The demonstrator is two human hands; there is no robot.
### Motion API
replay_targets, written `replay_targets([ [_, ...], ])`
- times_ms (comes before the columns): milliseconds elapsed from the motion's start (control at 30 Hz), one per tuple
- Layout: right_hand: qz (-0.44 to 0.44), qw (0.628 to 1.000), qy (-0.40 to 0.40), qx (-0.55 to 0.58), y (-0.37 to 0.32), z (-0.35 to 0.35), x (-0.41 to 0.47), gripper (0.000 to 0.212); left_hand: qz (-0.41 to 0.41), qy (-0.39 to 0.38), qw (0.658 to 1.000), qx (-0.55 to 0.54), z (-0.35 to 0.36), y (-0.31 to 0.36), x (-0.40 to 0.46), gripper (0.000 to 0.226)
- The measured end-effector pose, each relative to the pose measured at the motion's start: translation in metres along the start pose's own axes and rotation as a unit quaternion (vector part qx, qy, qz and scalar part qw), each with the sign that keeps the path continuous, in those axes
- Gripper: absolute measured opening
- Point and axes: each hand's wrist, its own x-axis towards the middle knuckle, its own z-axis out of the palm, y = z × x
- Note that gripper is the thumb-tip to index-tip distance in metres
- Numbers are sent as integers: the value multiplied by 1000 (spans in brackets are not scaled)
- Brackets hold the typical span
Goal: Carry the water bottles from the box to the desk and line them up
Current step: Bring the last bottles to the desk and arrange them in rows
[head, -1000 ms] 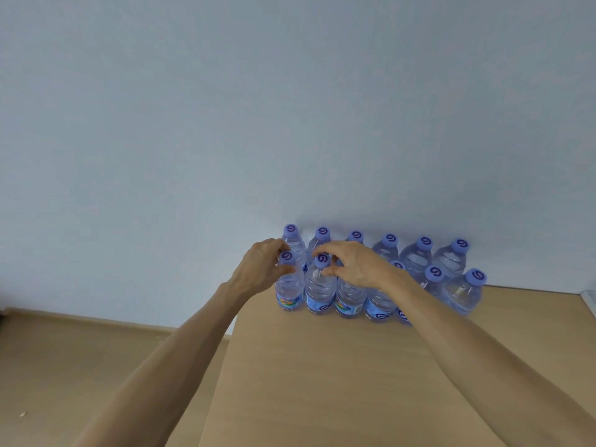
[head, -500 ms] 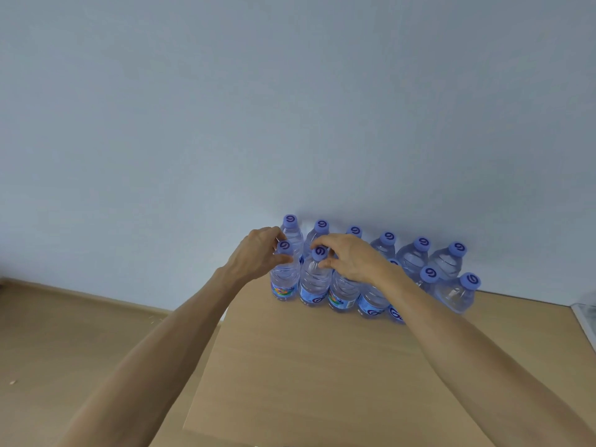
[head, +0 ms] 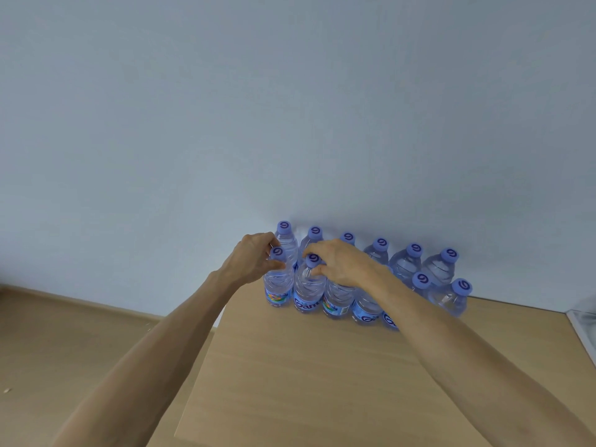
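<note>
Our left hand point(head: 250, 261) pinches the neck of the front row's end bottle point(head: 278, 282) and our right hand point(head: 342, 262) its neighbour point(head: 309, 287) — both standing on the desk point(head: 306, 366) — so we should nudge them flush, upright, before letting go.

In the middle of the frame we saw two rows of water bottles point(head: 403, 266) standing on the desk point(head: 322, 366) against the wall point(head: 290, 108). Our left hand point(head: 251, 262) gripped the leftmost front bottle point(head: 278, 282), and our right hand point(head: 345, 262) pinched the next bottle point(head: 308, 287) at its neck.
</note>
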Motion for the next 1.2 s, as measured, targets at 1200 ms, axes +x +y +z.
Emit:
replay_targets([
  [1200,-2,999,51,-9,3,9,7,43,-15,-5,1000,2,-3,3,-1,32],
])
